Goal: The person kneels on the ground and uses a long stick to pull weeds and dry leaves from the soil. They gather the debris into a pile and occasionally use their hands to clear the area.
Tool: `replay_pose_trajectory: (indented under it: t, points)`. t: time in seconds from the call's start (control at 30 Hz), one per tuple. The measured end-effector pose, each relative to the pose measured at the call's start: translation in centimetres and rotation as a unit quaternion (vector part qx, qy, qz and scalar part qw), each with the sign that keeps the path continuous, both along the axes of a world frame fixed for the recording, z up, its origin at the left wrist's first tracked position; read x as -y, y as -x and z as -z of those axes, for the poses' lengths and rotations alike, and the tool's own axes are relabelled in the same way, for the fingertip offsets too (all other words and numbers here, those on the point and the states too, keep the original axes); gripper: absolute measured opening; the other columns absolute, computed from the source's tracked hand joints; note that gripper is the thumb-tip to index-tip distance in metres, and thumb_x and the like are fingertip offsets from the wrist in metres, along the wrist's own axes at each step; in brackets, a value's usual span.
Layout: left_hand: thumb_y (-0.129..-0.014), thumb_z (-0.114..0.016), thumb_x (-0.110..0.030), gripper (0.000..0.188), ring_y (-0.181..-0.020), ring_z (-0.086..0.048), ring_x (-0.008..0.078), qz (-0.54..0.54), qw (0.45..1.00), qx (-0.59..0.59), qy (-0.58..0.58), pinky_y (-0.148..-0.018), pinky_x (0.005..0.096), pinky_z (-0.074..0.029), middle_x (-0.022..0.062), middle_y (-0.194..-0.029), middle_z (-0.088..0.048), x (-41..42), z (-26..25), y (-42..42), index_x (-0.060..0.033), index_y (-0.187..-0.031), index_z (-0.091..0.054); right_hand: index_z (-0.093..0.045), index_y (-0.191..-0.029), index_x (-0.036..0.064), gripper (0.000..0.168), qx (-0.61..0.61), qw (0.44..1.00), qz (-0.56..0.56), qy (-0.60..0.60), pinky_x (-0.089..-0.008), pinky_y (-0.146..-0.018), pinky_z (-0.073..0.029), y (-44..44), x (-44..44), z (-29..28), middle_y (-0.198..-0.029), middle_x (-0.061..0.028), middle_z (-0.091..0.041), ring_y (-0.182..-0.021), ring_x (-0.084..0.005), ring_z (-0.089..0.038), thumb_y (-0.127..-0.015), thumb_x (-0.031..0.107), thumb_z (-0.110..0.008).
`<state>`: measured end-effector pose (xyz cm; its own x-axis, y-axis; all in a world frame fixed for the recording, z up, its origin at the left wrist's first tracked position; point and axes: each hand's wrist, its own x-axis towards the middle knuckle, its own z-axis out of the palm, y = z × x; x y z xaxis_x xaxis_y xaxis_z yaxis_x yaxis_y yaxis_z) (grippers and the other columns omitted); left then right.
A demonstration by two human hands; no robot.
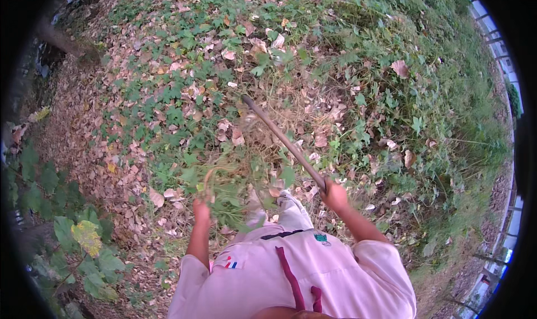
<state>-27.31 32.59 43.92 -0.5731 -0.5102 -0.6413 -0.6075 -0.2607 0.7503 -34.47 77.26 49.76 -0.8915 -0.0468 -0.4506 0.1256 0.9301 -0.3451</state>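
My right hand (335, 196) is closed around the near end of a long, straight, brown stick-like tool (283, 138). The tool slants away to the upper left, and its dark far end is over the leaf litter and dry stems. On the other side, my left hand (202, 211) grips a bunch of green weeds (230, 203), blurred by motion. A curved brownish stem (209, 174) rises from that bunch. My pale trousers (293, 212) show between the hands, with the shoes hidden among leaves.
Low green vines (184, 105) and dry fallen leaves (113, 159) cover the ground ahead. A leafy plant (90, 252) stands close on my left, and a tree trunk (58, 38) at upper left. Taller grass (465, 122) grows on the right, before a pale fence-like structure (499, 46).
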Motion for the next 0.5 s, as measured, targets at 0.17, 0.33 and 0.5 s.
replay_pose_trajectory:
  t: [0.17,0.33,0.5]
  points:
    - [-0.084,-0.064,-0.02,0.025,-0.08,-0.057,0.0171,-0.172,0.982,-0.01,0.083,-0.066,0.032,-0.047,0.0039,-0.092,-0.062,7.1,-3.9,-1.2,-0.0075,-0.105,-0.061,-0.047,-0.097,0.008,0.027,-0.091,0.99,-0.076,0.075,-0.048,-0.062,-0.049,11.1,7.3,-3.3,-0.072,-0.0182,-0.062,-0.066,-0.0379,-0.061,-0.077,0.018,-0.061]
    - [-0.084,-0.057,-0.02,0.022,-0.075,-0.059,0.0242,-0.259,0.953,-0.07,0.137,-0.063,0.0416,-0.051,0.0087,-0.09,-0.06,14.4,-4.0,-5.1,-0.006,-0.101,-0.061,-0.047,-0.094,0.008,0.016,-0.07,0.991,-0.067,0.09,-0.0472,-0.066,-0.049,15.1,9.6,-1.8,-0.079,-0.018,-0.063,-0.071,-0.038,-0.062,-0.082,0.014,-0.055]
    - [-0.088,-0.048,-0.024,0.028,-0.082,-0.06,0.0284,-0.407,0.903,-0.055,0.128,-0.067,0.0492,-0.053,0.0116,-0.1,-0.06,16.0,-12.1,-7.3,-0.0052,-0.105,-0.058,-0.051,-0.117,0.013,0.028,0.114,0.975,0.109,-0.154,-0.0442,-0.071,-0.05,-0.7,-11.8,3.9,-0.098,-0.0146,-0.063,-0.088,-0.0334,-0.063,-0.09,0.014,-0.042]
